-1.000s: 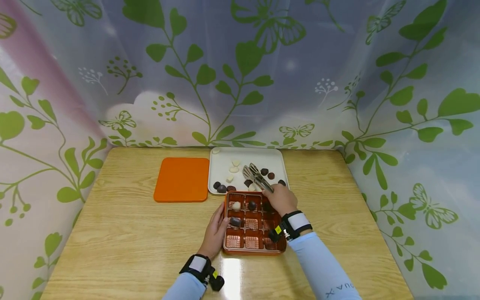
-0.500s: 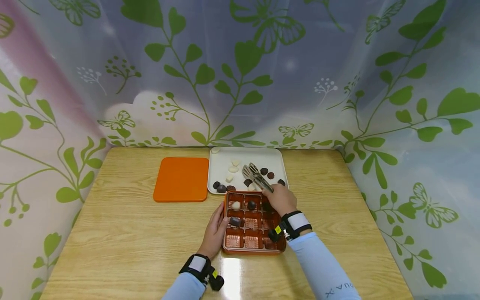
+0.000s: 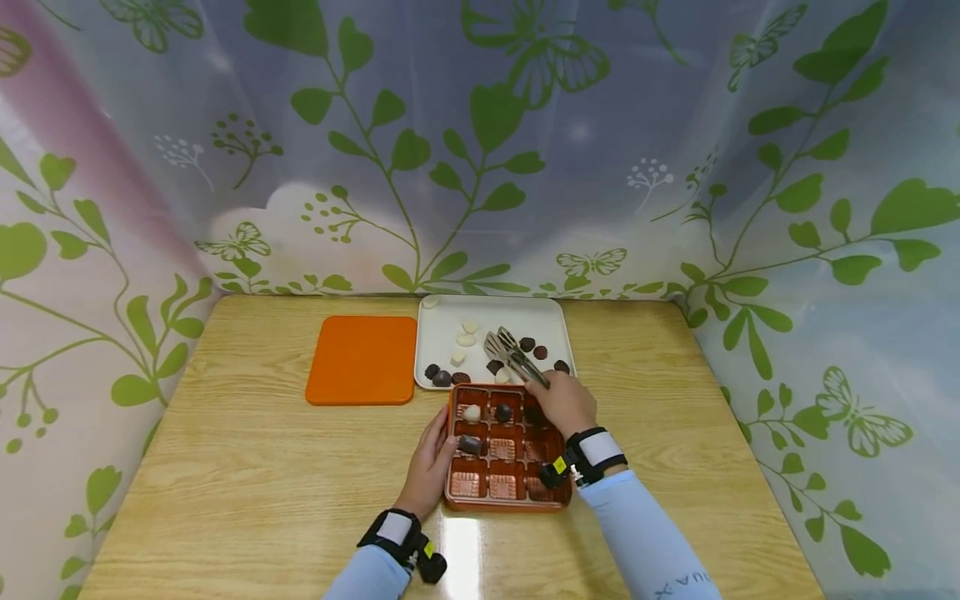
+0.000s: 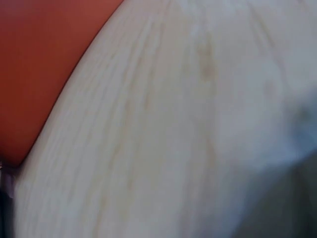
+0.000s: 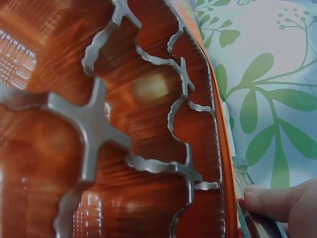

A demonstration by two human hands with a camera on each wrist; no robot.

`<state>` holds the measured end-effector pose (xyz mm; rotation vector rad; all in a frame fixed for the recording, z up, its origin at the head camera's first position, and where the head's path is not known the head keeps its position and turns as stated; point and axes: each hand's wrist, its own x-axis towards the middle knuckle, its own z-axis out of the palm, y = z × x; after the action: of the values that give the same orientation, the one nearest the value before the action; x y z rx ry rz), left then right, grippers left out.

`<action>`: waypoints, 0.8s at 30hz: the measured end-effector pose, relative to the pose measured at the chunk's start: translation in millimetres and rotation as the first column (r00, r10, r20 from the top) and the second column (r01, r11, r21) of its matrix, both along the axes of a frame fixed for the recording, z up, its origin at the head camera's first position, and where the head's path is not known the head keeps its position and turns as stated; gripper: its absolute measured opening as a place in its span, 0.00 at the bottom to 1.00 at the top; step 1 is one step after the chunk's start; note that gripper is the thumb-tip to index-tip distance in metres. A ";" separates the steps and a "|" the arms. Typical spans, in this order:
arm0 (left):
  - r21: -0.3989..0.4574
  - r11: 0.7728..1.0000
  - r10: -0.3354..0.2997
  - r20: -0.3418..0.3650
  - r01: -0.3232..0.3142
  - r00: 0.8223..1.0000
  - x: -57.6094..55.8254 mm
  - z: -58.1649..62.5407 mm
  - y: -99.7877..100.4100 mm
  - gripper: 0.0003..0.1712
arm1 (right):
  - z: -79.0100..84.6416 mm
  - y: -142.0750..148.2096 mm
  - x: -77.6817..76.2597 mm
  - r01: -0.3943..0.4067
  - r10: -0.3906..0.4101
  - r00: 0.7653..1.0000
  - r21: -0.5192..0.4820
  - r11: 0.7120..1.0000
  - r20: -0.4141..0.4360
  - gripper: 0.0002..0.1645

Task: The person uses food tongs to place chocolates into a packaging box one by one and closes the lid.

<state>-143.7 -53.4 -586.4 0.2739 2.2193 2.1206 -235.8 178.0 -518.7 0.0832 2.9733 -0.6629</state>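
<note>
An orange-red box [image 3: 507, 505] with a divided insert of square cells stands at the front middle of the table. A white chocolate [image 3: 472, 413] and a round dark one [image 3: 504, 412] sit in its back row, and a dark oblong one [image 3: 469, 445] lies in the left middle cell. My left hand [image 3: 426, 468] rests along the box's left side, fingers straight, thumb at the rim. Over the box's back right corner, my right hand [image 3: 568, 402] grips metal tongs [image 3: 517, 358], their spread slotted ends above the white tray [image 3: 525, 312]. My right palm hides the back right cell.
Several white chocolates [image 3: 467, 340] and dark ones [image 3: 442, 378] are scattered on the tray. A flat orange lid [image 3: 362, 360] lies to its left. Behind the wooden table [image 3: 262, 475] hangs a leaf-patterned curtain [image 3: 480, 208].
</note>
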 end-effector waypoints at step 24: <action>-0.090 0.991 0.093 -0.069 -0.099 0.993 1.7 -9.5 4.6 0.30 | 44.7 31.3 53.9 -0.070 0.067 0.998 -0.257 0.964 -0.021 0.26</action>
<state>-141.9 -48.8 -596.0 0.2376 2.4072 2.0744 -181.9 209.3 -474.1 -0.0430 2.8558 -1.0364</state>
